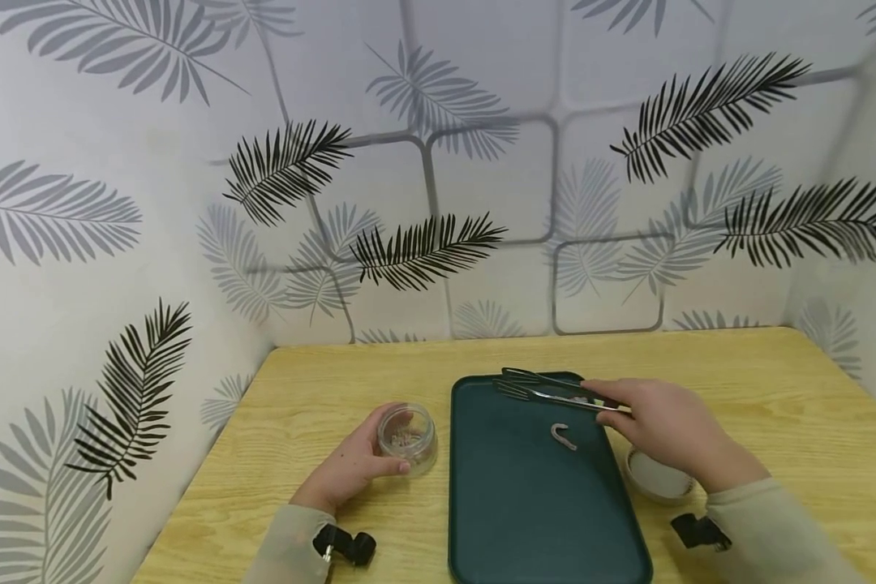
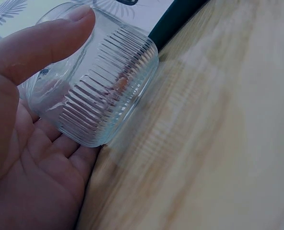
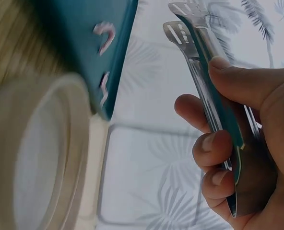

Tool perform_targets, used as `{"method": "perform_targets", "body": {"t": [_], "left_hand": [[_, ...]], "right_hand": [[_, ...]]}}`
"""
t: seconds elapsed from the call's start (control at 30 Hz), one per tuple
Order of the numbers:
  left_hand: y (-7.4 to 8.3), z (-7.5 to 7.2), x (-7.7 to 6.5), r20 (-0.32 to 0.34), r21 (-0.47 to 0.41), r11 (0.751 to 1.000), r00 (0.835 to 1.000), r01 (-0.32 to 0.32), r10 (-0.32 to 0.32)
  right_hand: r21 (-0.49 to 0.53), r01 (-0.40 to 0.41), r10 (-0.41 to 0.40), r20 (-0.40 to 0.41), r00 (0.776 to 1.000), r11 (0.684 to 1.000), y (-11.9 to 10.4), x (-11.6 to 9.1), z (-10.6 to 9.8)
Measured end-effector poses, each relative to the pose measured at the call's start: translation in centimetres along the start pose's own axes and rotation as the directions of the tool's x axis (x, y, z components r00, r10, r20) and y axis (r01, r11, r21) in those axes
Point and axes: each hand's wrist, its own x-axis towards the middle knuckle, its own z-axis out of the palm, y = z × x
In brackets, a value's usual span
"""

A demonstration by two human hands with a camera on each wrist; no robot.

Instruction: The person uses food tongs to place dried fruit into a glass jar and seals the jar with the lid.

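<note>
My left hand (image 1: pixel 350 470) grips a small clear ribbed glass jar (image 1: pixel 407 438) standing on the wooden table, left of a dark green tray (image 1: pixel 526 503). In the left wrist view my thumb and palm wrap the jar (image 2: pixel 96 86), which has small items inside. My right hand (image 1: pixel 664 426) holds metal tongs with dark tips (image 1: pixel 540 387) over the tray's far end. The right wrist view shows my fingers (image 3: pixel 218 148) curled round the tongs (image 3: pixel 204 81). A small curved pale piece (image 1: pixel 564 435) lies on the tray.
A white jar lid (image 1: pixel 657 478) lies on the table just right of the tray, under my right wrist. Leaf-patterned walls close the table at the back, left and right. The tabletop (image 1: pixel 788 389) is light wood.
</note>
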Motion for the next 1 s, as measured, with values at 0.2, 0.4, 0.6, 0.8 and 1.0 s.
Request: {"method": "perform_targets", "body": {"t": [0.2,0.4,0.6,0.8,1.0], "left_hand": [[0.0,0.1,0.0,-0.004,0.005,1.0,1.0,-0.001,0.001],[0.1,0.1,0.0,-0.004,0.004,1.0,1.0,0.001,-0.001],[0.1,0.1,-0.1,-0.005,0.013,1.0,1.0,0.002,-0.002],[0.2,0.2,-0.1,-0.011,0.02,1.0,1.0,0.001,-0.001],[0.3,0.3,-0.1,-0.022,0.033,0.999,1.0,0.011,-0.01]], "right_hand": [[-0.006,-0.075,0.075,0.035,0.997,0.997,2.0,-0.7,-0.2],[0.002,-0.103,0.103,0.054,0.993,0.995,3.4,-1.3,-0.4],[0.006,-0.118,0.117,0.085,0.989,0.993,5.0,-1.8,-0.3],[-0.003,-0.143,0.142,0.128,0.982,0.99,6.0,-2.2,-0.8],[-0.018,-0.159,0.159,0.151,0.976,0.987,6.2,-2.3,-0.9]]}}
